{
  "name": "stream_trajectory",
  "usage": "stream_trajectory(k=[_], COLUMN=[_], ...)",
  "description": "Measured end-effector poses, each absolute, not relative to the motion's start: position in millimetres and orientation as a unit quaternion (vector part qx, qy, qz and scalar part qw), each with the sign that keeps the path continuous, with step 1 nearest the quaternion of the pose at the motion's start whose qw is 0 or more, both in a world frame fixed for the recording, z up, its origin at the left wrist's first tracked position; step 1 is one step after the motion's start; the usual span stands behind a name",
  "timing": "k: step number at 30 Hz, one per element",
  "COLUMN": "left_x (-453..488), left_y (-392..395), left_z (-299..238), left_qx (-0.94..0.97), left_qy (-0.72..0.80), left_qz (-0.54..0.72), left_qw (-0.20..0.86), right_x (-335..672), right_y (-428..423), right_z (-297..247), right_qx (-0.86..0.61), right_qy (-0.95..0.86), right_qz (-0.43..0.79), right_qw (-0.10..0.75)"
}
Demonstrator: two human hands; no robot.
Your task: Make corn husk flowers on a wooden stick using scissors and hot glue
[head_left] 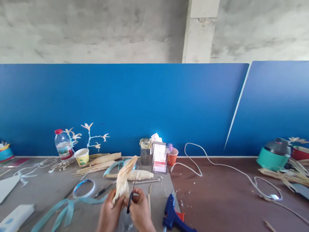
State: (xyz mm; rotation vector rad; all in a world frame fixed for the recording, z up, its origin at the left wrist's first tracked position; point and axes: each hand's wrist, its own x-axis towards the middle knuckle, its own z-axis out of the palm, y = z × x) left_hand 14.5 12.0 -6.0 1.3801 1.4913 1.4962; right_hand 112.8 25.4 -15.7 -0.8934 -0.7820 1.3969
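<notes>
Two hands hold a pale husk and a pair of scissors low over the desk.

The left hand (109, 216) is closed around the lower end of the dry husk (124, 177), pinching it so that it stands upright and curls a little at its tip. The right hand (140, 212) is pressed close beside it, fingers wrapped about the black handle of the scissors (130, 203), whose thin blades point straight up just beside the husk; whether they touch it cannot be told. Both are raised above the grey near part of the desk (228, 220). A blue glue gun (175, 220) lies just right of the right hand, and a light blue ribbon (66, 211) trails to the left near a tape ring (74, 190). Farther back stand a water bottle (63, 146) and a yellow cup (82, 156), with a white cable (222, 165) looping across the brown surface.
</notes>
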Motion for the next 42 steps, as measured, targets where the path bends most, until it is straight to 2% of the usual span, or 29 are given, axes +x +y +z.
stream_trajectory(k=[6, 10, 15, 19, 31, 42], left_x=[10.8, 9.2, 5.1, 6.7, 10.1, 10.0], left_y=[12.4, 6.2, 7.8, 12.2, 11.0, 8.7], left_z=[0.5, 13.3, 13.7, 7.0, 6.6, 8.4], left_qx=[0.347, 0.317, 0.314, 0.323, 0.317, 0.294], left_qy=[0.453, 0.400, 0.396, 0.424, 0.437, 0.378], left_qz=[0.569, 0.544, 0.538, 0.554, 0.548, 0.551], left_qw=[0.591, 0.667, 0.675, 0.640, 0.639, 0.684], right_x=[125.9, 132.1, 131.0, 129.3, 128.9, 126.9], right_y=[31.4, 33.4, 33.1, 31.8, 37.0, 31.3], right_z=[-11.2, -6.7, -5.7, -4.7, -19.0, -10.7], right_qx=[-0.386, -0.378, -0.357, -0.346, -0.382, -0.343], right_qy=[-0.328, -0.329, -0.324, -0.331, -0.393, -0.360], right_qz=[0.620, 0.636, 0.646, 0.644, 0.574, 0.636], right_qw=[0.599, 0.586, 0.592, 0.597, 0.608, 0.590])
